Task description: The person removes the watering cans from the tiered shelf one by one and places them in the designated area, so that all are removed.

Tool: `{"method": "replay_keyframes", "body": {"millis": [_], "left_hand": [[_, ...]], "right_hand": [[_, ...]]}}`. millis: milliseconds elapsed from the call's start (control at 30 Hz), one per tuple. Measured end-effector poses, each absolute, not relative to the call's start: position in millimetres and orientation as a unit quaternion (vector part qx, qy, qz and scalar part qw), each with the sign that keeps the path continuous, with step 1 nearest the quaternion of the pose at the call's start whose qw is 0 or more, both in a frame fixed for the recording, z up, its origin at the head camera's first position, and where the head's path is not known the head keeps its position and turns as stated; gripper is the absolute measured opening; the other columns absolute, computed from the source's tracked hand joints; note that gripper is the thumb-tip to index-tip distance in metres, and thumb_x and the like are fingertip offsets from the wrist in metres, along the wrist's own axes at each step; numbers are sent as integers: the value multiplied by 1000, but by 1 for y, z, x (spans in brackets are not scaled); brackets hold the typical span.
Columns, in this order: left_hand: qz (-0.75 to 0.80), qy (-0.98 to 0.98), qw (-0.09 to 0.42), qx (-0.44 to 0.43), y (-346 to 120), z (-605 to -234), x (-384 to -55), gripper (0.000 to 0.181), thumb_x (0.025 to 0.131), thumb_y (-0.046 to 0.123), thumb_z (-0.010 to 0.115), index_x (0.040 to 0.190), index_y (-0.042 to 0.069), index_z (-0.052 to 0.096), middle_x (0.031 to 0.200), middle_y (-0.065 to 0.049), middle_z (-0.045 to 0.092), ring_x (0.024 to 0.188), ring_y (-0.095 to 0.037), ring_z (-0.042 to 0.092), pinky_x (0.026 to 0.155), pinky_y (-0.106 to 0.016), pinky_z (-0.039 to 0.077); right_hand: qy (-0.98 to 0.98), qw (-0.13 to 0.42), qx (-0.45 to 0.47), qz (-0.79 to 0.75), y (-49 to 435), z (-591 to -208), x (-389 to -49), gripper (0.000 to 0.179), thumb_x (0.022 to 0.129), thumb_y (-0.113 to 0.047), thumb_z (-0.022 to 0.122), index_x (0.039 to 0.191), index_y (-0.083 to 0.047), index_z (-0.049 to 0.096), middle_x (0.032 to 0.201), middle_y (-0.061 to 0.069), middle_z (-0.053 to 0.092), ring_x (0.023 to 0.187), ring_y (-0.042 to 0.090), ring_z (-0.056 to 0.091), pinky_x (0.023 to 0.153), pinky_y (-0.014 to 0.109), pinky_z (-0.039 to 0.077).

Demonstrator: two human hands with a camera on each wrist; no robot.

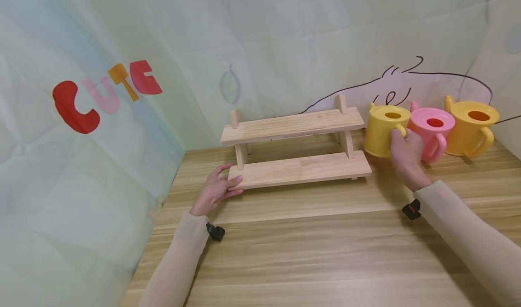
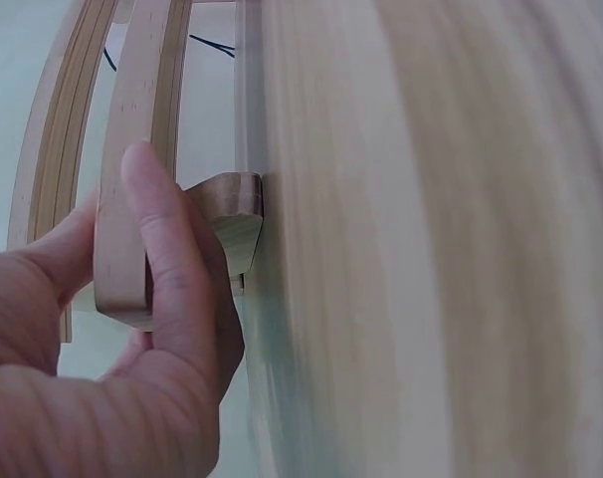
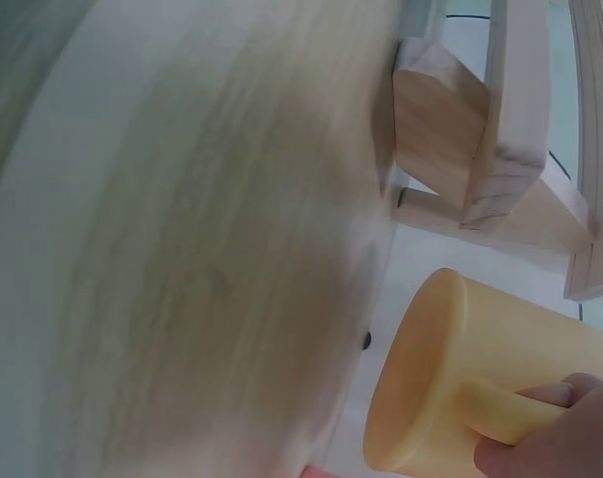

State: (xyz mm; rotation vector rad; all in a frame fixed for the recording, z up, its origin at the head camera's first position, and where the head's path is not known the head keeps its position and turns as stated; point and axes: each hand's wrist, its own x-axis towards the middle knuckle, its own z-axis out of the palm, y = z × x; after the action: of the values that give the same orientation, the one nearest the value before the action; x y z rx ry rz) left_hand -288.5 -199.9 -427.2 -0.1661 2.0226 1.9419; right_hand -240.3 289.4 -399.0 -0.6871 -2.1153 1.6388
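Note:
A two-tier wooden shelf (image 1: 299, 170) stands against the back wall. My left hand (image 1: 215, 187) grips the left end of its lower board (image 2: 122, 239), thumb on one face and fingers on the other. To the right of the shelf, my right hand (image 1: 408, 155) holds a pale yellow toy watering can (image 1: 376, 135) by its handle. In the right wrist view the can's underside (image 3: 413, 378) shows, raised off the tabletop. The can is upright, close to the shelf's right end.
A pink watering can (image 1: 423, 128) and a deeper yellow one (image 1: 460, 130) stand in a row at the right, spouts toward the wall. Behind everything hangs a printed cloth (image 1: 268, 63); another side of it borders the wooden table (image 1: 309, 248) at the left.

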Motion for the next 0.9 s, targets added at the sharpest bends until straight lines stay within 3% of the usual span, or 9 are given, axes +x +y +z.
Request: {"method": "replay_keyframes", "body": {"millis": [567, 900], "left_hand": [[687, 704, 171, -61, -200, -427, -289, 77, 108, -2, 63, 173, 13, 24, 136, -21, 50, 91, -14, 71, 76, -22, 71], [687, 703, 172, -58, -200, -425, -289, 77, 108, -2, 62, 173, 13, 24, 133, -19, 50, 88, -13, 72, 76, -22, 70]], "right_hand": [[-749, 168, -256, 587, 291, -407, -242, 34, 110, -35, 43, 89, -11, 56, 62, -17, 48, 70, 10, 50, 54, 20, 41], [-741, 130, -260, 605, 293, -407, -239, 38, 110, -33, 45, 78, -18, 59, 61, -16, 50, 72, 12, 50, 57, 20, 43]]}}
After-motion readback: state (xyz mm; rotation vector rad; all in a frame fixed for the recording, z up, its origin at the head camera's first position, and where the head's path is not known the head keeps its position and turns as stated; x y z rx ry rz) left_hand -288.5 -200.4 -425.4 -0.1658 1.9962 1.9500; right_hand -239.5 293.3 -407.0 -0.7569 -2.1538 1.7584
